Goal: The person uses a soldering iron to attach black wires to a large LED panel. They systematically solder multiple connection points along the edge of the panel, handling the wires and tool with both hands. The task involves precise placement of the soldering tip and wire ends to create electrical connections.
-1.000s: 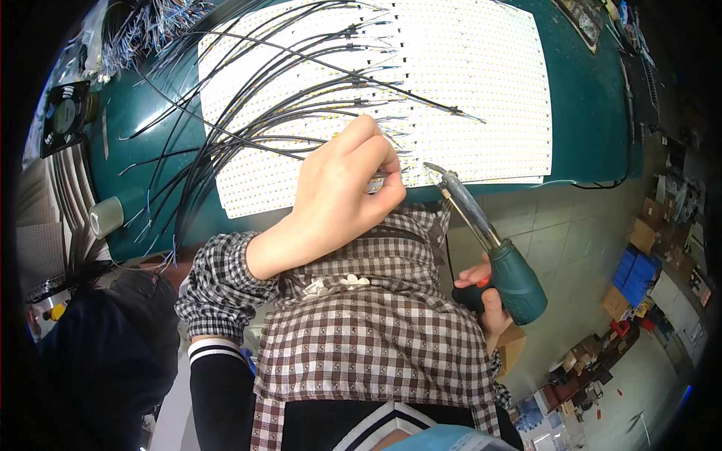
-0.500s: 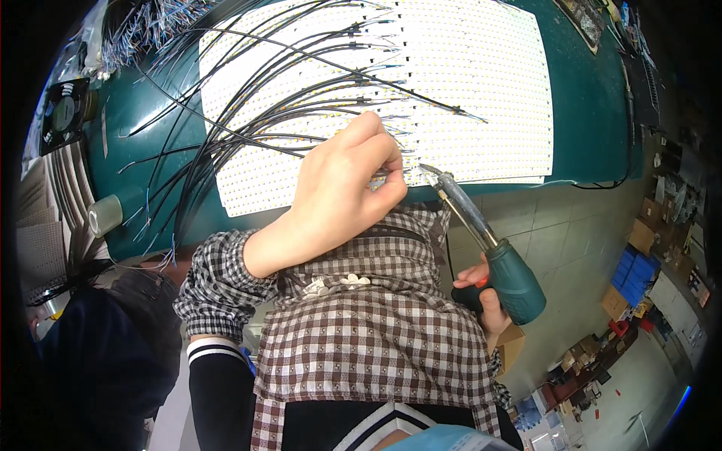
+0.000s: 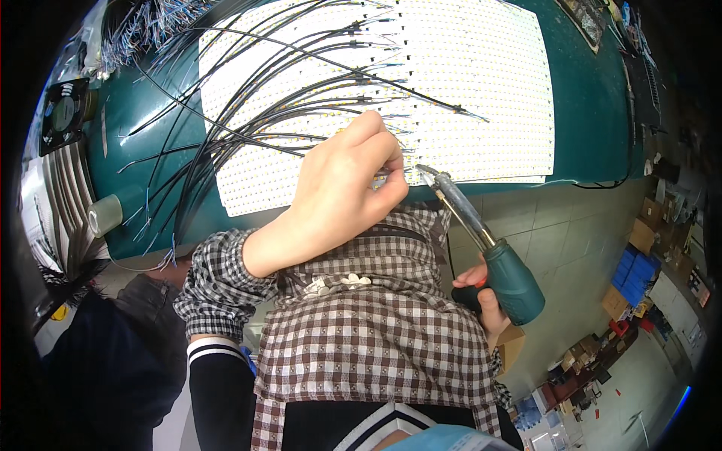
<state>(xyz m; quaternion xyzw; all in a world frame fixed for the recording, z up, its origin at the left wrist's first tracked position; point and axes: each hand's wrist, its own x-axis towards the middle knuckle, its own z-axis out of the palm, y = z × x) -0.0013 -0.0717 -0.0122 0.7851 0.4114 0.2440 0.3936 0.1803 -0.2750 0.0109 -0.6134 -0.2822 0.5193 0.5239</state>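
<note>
My left hand (image 3: 342, 177) is closed in a pinch over the near edge of a white LED panel (image 3: 481, 83). Between its fingers is the end of a cable, mostly hidden by the hand. Several black cables (image 3: 256, 113) with thin stripped wires lie across the panel, their ends lined up along its middle. In my right hand (image 3: 489, 301) is a soldering gun (image 3: 515, 286) with a green body and a long metal barrel. Its tip rests at or just above the panel, right beside my left fingertips; contact is too small to tell.
The panel lies on a green table (image 3: 590, 143). At the left are a cooling fan (image 3: 64, 113), a clear plastic roll (image 3: 105, 216) and stacked boards (image 3: 56, 195). A wire bundle (image 3: 154, 37) is at the far left. Another person's dark clothing (image 3: 113, 361) shows at lower left.
The soldering gun's tip has shifted slightly left, closer to my left fingertips. My left hand stays in place. At the left edge, the other person and the stacked boards have moved a little.
</note>
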